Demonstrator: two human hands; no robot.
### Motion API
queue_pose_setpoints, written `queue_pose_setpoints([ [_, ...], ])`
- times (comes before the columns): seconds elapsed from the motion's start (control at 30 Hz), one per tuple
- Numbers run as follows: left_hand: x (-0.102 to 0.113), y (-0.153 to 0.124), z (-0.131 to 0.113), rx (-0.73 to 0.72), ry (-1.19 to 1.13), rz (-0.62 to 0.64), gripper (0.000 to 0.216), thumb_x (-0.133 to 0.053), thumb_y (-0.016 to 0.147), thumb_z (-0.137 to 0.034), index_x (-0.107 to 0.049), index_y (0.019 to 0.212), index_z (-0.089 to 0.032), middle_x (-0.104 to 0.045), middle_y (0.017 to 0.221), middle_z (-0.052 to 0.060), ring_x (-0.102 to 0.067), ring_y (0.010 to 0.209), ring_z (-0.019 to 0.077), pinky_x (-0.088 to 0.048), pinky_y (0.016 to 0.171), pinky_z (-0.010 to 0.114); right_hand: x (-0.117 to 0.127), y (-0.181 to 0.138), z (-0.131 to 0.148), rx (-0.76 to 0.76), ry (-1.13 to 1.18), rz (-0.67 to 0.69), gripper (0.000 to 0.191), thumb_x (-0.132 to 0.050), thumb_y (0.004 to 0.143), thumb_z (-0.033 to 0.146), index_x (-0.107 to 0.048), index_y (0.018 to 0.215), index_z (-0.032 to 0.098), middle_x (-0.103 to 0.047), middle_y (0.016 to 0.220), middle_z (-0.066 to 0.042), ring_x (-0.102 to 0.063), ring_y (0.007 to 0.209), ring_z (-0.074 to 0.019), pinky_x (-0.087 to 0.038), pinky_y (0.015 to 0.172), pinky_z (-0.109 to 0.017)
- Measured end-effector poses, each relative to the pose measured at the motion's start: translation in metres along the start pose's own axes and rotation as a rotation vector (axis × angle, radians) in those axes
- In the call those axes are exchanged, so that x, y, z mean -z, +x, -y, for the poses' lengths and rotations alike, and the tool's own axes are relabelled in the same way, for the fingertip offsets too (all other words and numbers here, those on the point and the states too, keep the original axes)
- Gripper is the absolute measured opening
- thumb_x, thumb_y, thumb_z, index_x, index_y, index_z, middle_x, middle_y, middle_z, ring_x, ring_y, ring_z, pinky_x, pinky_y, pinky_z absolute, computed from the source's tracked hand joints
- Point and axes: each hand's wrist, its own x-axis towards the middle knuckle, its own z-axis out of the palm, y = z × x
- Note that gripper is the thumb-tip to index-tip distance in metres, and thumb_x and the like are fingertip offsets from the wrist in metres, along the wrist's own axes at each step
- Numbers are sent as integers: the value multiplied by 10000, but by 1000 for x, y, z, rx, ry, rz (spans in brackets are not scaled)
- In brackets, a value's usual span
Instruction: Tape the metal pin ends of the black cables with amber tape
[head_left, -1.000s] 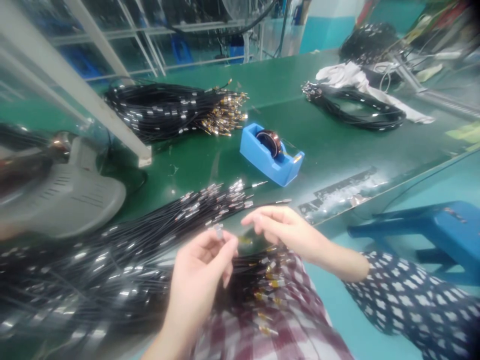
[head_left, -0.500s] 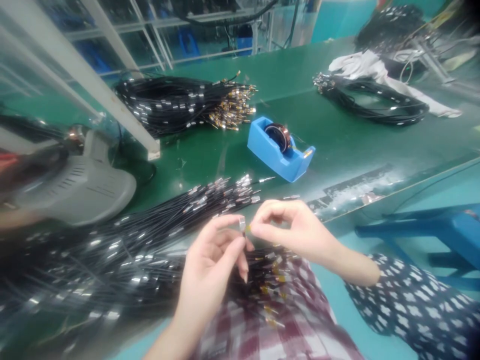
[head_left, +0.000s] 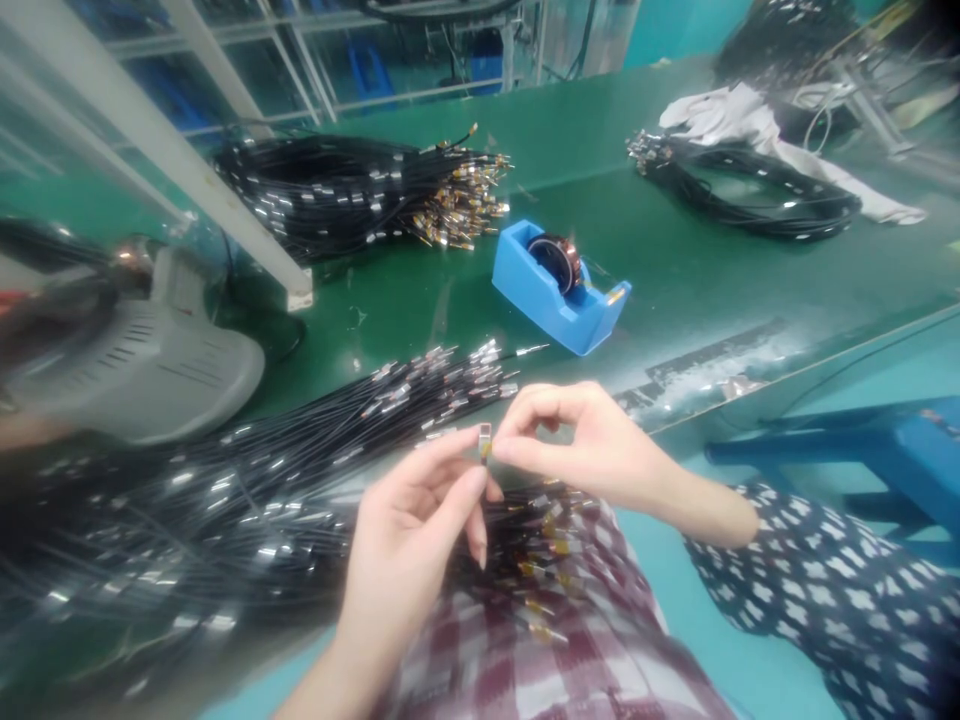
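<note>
My left hand (head_left: 409, 535) pinches the end of a thin black cable between thumb and fingers, with a small silver connector (head_left: 484, 437) sticking up at its tip. My right hand (head_left: 581, 440) meets it from the right, thumb and forefinger pinched on a small gold piece right at that connector. Below both hands a bundle of black cables with gold ends (head_left: 536, 540) lies over my checked lap. A large sheaf of black cables with silver tips (head_left: 315, 440) spreads over the green bench (head_left: 675, 270) to the left of my hands.
A blue tape dispenser (head_left: 559, 285) stands on the bench behind my hands. A coil of cables with gold connectors (head_left: 360, 195) lies further back, another black coil (head_left: 750, 190) and white cloth (head_left: 720, 115) at the far right. A grey machine base (head_left: 135, 365) sits left, a blue stool (head_left: 877, 450) right.
My hands have come together: one second ago they were apart, now the right fingertips pinch at the connector held in the left hand. The view has shifted slightly.
</note>
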Motion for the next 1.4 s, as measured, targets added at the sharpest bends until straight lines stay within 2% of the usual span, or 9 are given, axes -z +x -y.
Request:
queue_pose_setpoints([
  [0.67, 3, -1, 4, -33, 10, 22, 276, -685, 839, -222, -654, 1111, -188, -683, 708, 8, -563, 448, 109, -503, 400, 228, -7, 0, 1, -16, 22, -34, 102, -660, 774, 166, -674, 677, 137, -648, 628, 6, -538, 604, -100, -430, 587, -225],
  [0.9, -1, 5, 3, -64, 25, -62, 139, -688, 845, -268, -675, 953, -180, -657, 627, -12, -501, 382, 72, -390, 368, 180, -16, -1, -1, -51, 111, -23, 108, -632, 786, 140, -623, 678, 141, -642, 609, 3, -527, 606, -105, -436, 621, -248],
  [1.1, 2, 10, 2, 16, -1, 28, 152, -690, 845, -267, -637, 965, -190, -672, 659, -17, -529, 418, 70, -416, 430, 180, -15, 0, -2, -46, 97, -62, 116, -642, 772, 142, -623, 657, 143, -629, 612, 10, -518, 603, -101, -432, 607, -244],
  [1.23, 5, 11, -1, 62, -4, 29, 147, -728, 809, -242, -610, 779, -158, -662, 640, -18, -517, 410, 50, -382, 421, 156, -13, 2, -7, -56, 152, -43, 107, -661, 798, 233, -688, 756, 139, -670, 748, -13, -562, 675, -113, -445, 639, -252],
  [1.33, 7, 10, -4, 63, -44, 21, 135, -715, 817, -227, -618, 763, -149, -674, 649, -8, -525, 415, 54, -383, 430, 162, -12, 4, -11, -120, 283, -23, 196, -616, 844, 301, -705, 885, 131, -662, 764, -15, -563, 668, -108, -462, 647, -254],
  [1.4, 8, 10, -5, 67, -60, 14, 138, -715, 815, -223, -618, 753, -146, -676, 646, -5, -528, 413, 58, -385, 428, 168, -12, 4, -13, -131, 327, -30, 211, -611, 848, 315, -702, 895, 131, -644, 736, -5, -556, 660, -103, -467, 662, -253],
])
